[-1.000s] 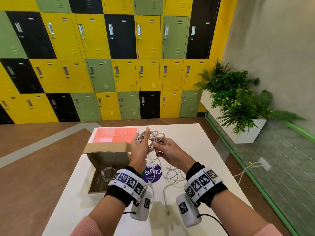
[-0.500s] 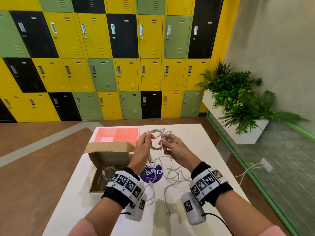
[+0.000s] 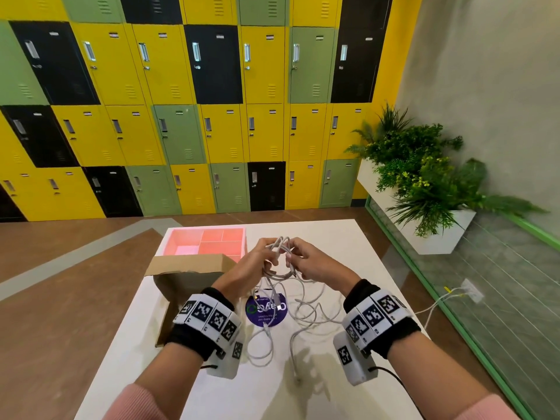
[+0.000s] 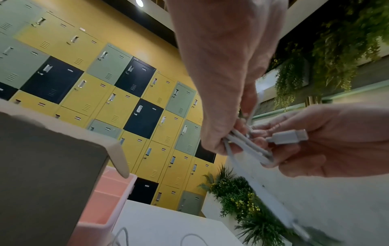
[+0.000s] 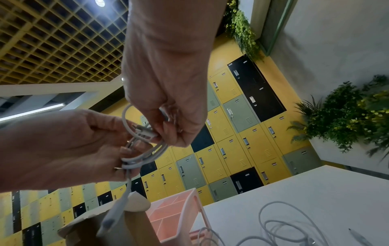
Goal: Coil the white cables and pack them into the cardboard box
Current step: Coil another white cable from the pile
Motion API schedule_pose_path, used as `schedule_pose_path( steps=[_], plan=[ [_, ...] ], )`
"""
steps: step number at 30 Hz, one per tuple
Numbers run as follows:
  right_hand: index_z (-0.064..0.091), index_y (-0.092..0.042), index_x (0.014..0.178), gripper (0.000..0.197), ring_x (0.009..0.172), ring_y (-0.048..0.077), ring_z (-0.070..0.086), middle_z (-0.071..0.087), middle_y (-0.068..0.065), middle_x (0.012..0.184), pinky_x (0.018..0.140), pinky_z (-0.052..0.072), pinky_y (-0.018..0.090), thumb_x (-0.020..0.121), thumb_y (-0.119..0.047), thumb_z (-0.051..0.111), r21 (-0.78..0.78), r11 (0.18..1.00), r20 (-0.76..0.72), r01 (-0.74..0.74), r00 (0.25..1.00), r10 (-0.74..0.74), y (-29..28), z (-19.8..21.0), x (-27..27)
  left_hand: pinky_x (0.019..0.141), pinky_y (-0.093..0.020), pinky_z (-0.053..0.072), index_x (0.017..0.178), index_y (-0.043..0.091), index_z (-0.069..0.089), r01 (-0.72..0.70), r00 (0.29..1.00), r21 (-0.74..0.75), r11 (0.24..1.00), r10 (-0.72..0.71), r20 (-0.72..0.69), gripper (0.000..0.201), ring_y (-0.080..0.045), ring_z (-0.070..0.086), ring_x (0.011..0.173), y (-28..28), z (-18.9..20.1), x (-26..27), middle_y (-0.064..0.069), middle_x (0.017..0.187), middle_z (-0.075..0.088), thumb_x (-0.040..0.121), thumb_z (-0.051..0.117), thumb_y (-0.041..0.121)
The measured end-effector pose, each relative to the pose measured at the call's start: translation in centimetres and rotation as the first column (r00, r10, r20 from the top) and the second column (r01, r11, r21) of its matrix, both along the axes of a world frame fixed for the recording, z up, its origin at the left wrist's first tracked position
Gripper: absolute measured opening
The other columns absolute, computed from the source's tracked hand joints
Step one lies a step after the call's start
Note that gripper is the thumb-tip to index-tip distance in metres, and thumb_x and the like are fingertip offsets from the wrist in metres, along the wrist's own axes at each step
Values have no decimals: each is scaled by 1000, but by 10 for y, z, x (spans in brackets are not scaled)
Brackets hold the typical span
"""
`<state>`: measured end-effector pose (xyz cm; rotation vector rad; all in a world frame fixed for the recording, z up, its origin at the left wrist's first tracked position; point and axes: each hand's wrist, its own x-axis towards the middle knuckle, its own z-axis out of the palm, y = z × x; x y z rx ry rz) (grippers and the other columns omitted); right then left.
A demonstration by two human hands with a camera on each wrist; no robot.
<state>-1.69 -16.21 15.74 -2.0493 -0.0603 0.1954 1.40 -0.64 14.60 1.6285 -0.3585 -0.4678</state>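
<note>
Both hands hold one coiled white cable [image 3: 280, 257] in the air above the white table [image 3: 348, 247]. My left hand [image 3: 266, 259] grips the coil's loops [image 5: 143, 153] on the left side. On the right, my right hand [image 3: 291, 260] pinches the cable's plug end [image 4: 286, 137] against the coil [image 4: 246, 146]. A tail of this cable hangs down toward the table. More loose white cables [image 3: 306, 313] lie tangled on the table below the hands. The open cardboard box [image 3: 181, 277] stands left of my left wrist; its inside is mostly hidden.
A pink divided tray [image 3: 209, 244] sits behind the box. A round purple sticker [image 3: 266, 310] lies under the loose cables. Lockers fill the far wall. A planter [image 3: 424, 189] and a glass railing stand to the right of the table.
The hands and the coil have drifted a little to the right and stayed raised. My right hand has brought the plug end in against the loops.
</note>
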Motion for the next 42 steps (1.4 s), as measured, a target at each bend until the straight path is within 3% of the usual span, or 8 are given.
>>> schedule_pose_path(
  steps=[3, 7, 14, 25, 29, 32, 35, 42],
  plan=[
    [43, -12, 116, 17, 60, 8, 40, 50, -1, 78, 50, 34, 19, 101, -18, 41, -32, 999, -41, -13, 999, 12, 2, 0, -1, 70, -28, 36, 123, 9, 48, -45, 998, 7, 999, 45, 46, 36, -15, 41, 77, -3, -3, 0, -5, 90, 45, 102, 35, 35],
    [43, -9, 120, 25, 65, 11, 54, 52, 5, 89, 53, 46, 21, 97, -16, 50, -60, 997, 5, -39, 999, 39, 5, 0, -2, 53, -16, 38, 110, 8, 55, -220, 947, 6, 975, 212, 241, 23, -5, 46, 63, -10, -7, 0, 3, 82, 54, 103, 39, 23],
    [31, -16, 136, 61, 72, 25, 65, 50, 15, 116, 59, 57, 25, 87, -4, 65, 114, 993, -16, -10, 1000, 12, 2, 8, 0, 57, -32, 37, 89, 23, 47, -426, 843, -79, 901, 427, 327, 15, -12, 42, 58, -12, -21, 3, 1, 70, 51, 102, 41, 26],
    [34, -11, 134, 63, 78, 17, 63, 64, 9, 94, 62, 53, 19, 82, -8, 71, 67, 973, -240, -220, 943, 229, -17, 27, -5, 59, -39, 43, 97, 8, 44, -586, 704, -84, 806, 558, 439, 17, -23, 52, 67, -3, -22, 9, -11, 76, 58, 103, 37, 23],
    [45, -9, 128, 47, 78, 10, 62, 63, 6, 93, 69, 48, 15, 86, -10, 67, 42, 932, -282, -360, 891, 357, -23, 25, -8, 53, -21, 40, 94, 8, 42, -619, 671, -110, 778, 597, 441, 13, -18, 50, 63, 6, -23, 13, 0, 71, 53, 102, 39, 17],
    [54, -9, 115, 26, 88, 18, 55, 56, 10, 97, 79, 44, 20, 90, -8, 61, 3, 877, -275, -480, 843, 462, -27, 25, -9, 53, -15, 39, 93, 8, 43, -631, 661, -127, 765, 617, 427, 13, -17, 50, 66, 10, -24, 15, 1, 73, 53, 102, 40, 16],
    [54, -12, 102, 15, 87, 26, 53, 51, 12, 96, 81, 43, 25, 91, -2, 57, -5, 838, -286, -545, 804, 521, -33, 26, -9, 64, -35, 48, 91, 13, 44, -629, 672, -139, 765, 625, 398, 13, -26, 57, 75, 11, -24, 21, -2, 77, 57, 102, 40, 17],
    [55, -20, 85, 20, 78, 12, 52, 57, -3, 82, 71, 41, 22, 86, -2, 62, -282, 801, -344, -528, 835, 429, -36, 14, -4, 68, -46, 46, 91, 25, 44, -460, 817, -98, 883, 463, 344, 15, -31, 54, 73, 10, -29, 17, -18, 88, 59, 102, 38, 35]
  ],
)
